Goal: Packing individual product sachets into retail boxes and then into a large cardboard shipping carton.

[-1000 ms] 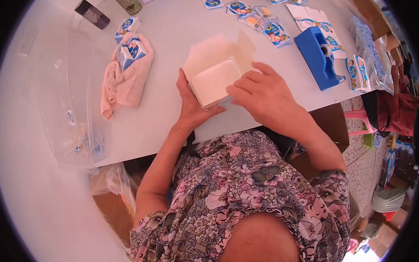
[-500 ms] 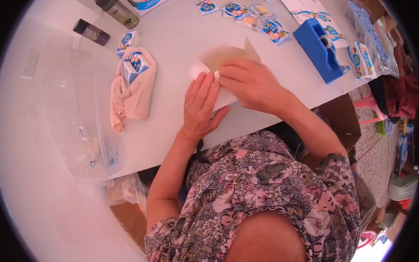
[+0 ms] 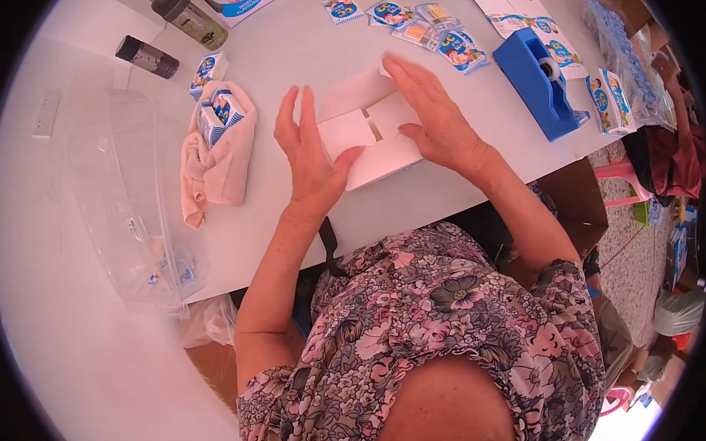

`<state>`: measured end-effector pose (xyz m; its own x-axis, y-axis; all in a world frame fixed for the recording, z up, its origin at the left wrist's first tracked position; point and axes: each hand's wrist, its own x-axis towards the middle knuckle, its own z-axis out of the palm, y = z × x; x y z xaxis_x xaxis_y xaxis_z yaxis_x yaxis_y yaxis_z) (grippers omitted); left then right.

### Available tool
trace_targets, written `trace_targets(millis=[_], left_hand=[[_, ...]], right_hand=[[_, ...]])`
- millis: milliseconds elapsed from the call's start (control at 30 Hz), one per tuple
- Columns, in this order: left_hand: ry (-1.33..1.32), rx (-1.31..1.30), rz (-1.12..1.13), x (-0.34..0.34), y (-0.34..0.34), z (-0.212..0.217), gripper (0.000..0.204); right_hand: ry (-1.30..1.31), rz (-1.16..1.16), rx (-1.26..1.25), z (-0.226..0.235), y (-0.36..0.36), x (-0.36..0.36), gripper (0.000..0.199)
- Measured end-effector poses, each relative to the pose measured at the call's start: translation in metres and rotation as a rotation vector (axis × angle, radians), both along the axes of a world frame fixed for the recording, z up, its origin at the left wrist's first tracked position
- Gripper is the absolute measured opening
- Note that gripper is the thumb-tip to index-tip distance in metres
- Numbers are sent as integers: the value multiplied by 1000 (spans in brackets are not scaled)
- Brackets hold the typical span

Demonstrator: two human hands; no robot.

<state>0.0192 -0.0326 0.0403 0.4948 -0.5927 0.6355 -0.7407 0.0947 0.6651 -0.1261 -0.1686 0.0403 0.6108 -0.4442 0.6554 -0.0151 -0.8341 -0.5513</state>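
Observation:
A white cardboard box (image 3: 390,161) lies on the table in front of me, its plain side showing. Two short flaps are folded inward with a narrow gap between them, and a longer flap stands up at the far side. My left hand (image 3: 314,163) is at the box's left end, fingers spread and pointing away, thumb over the left flap. At the right end, my right hand (image 3: 443,122) has its fingers stretched out, with the thumb at the right flap. Neither hand is wrapped round the box.
A blue tape dispenser (image 3: 540,83) stands at the right, near small packets (image 3: 433,33) and flattened printed cardboard (image 3: 523,20). At the left are a pink cloth (image 3: 222,169) with small boxes in it, a clear plastic container (image 3: 124,205) and two dark bottles (image 3: 190,20).
My hands have moved apart from the middle of the box to its two ends. The short flaps now lie folded in, and the fingers have spread.

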Motion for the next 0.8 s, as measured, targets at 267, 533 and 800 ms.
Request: trace_targets(millis=[267,533,800], left_hand=[[-331,420,-416,48,-2,-17,27],[-83,536,-321,36,-23,-8,54],[809,529,-467,11,7,-17,66]], right_hand=[[313,290,88,-5,-30,-3,45],[680,221,54,14,-37,12,48],[662,206,360,11,-51,-26,59]])
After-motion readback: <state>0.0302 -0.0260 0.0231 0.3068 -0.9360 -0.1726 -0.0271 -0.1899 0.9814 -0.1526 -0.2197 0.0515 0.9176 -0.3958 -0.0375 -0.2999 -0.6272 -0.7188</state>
